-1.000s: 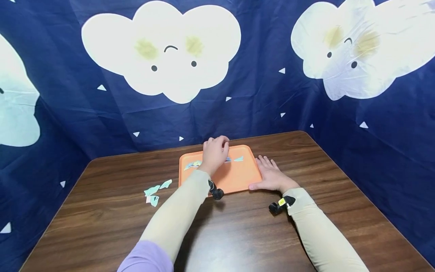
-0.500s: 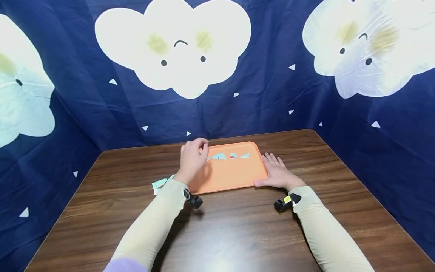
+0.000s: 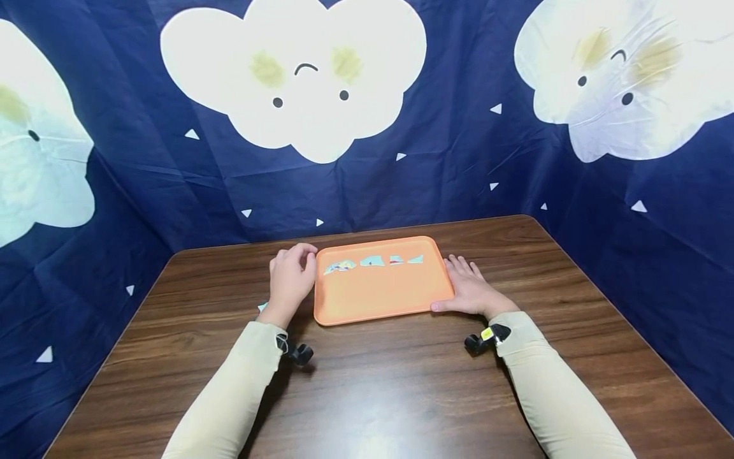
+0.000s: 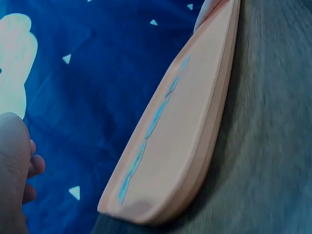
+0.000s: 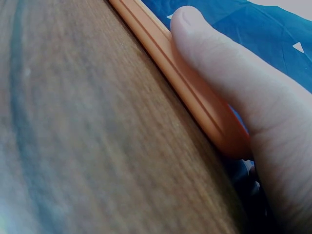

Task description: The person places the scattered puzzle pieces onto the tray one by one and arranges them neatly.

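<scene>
An orange tray (image 3: 381,293) lies on the table with a row of torn paper pieces (image 3: 372,261) near its far edge; they are pale blue, some with coloured print. My left hand (image 3: 291,277) is above the table just beyond the tray's left edge, its fingers loosely bent and nothing seen between them. My right hand (image 3: 473,288) rests against the tray's right side with fingers spread. In the right wrist view its thumb (image 5: 209,53) lies along the tray's rim (image 5: 170,63). Another pale blue paper piece (image 3: 262,307) shows beside my left wrist, mostly hidden.
The brown wooden table (image 3: 367,382) reaches back to a dark blue curtain (image 3: 344,197) printed with white clouds. Curtain also hangs at the left and right sides. A small black camera is strapped to each wrist.
My left hand has moved left, from over the tray to beyond its left edge, uncovering the paper row. It now covers most of the loose pieces on the table. My right hand stays at the tray.
</scene>
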The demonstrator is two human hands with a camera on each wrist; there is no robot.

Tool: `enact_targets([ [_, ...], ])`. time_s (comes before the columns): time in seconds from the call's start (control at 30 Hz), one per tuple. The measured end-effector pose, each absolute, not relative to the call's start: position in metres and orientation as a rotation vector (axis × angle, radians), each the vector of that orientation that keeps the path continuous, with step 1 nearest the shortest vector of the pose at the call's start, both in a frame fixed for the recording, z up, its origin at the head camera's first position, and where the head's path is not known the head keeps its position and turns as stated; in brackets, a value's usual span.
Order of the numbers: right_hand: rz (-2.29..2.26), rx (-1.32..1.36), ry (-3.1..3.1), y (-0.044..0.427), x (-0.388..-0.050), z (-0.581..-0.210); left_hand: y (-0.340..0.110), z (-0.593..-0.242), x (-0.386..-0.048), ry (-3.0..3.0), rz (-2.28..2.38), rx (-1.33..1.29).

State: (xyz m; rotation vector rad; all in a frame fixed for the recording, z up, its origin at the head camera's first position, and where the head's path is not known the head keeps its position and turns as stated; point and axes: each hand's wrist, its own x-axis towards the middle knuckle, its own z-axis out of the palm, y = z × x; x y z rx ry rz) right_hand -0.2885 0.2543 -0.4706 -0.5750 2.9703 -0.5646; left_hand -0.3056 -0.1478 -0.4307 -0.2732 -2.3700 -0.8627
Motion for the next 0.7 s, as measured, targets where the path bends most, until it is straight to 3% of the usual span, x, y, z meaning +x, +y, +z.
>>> enact_targets([
  [0.7, -0.564, -0.579, 2.976, 0.254, -0.289, -0.471, -0.218, -0.472, -0.285, -2.525, -0.902, -0.177],
])
